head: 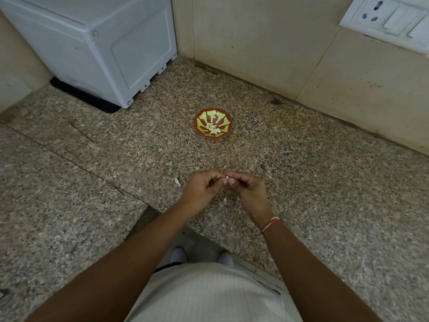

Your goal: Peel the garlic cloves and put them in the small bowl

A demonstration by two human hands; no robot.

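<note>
Between the two hands, a pale garlic clove (pixel 229 180) is pinched: the right hand (pixel 247 188) curls its fingers round it, and the left hand (pixel 202 187) nips at its tip with thumb and forefinger. Just below the grip a scrap of skin (pixel 224 201) lies on the speckled stone counter (pixel 313 182), another scrap (pixel 177 181) to its left. Well beyond the grip stands the small bowl (pixel 212 123), peeled cloves (pixel 213 129) inside. Farther off, left, sits a white appliance (pixel 104 47).

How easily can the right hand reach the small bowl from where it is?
Probably yes. The right hand pinches a garlic clove, and only bare counter lies between it and the small bowl.
</note>
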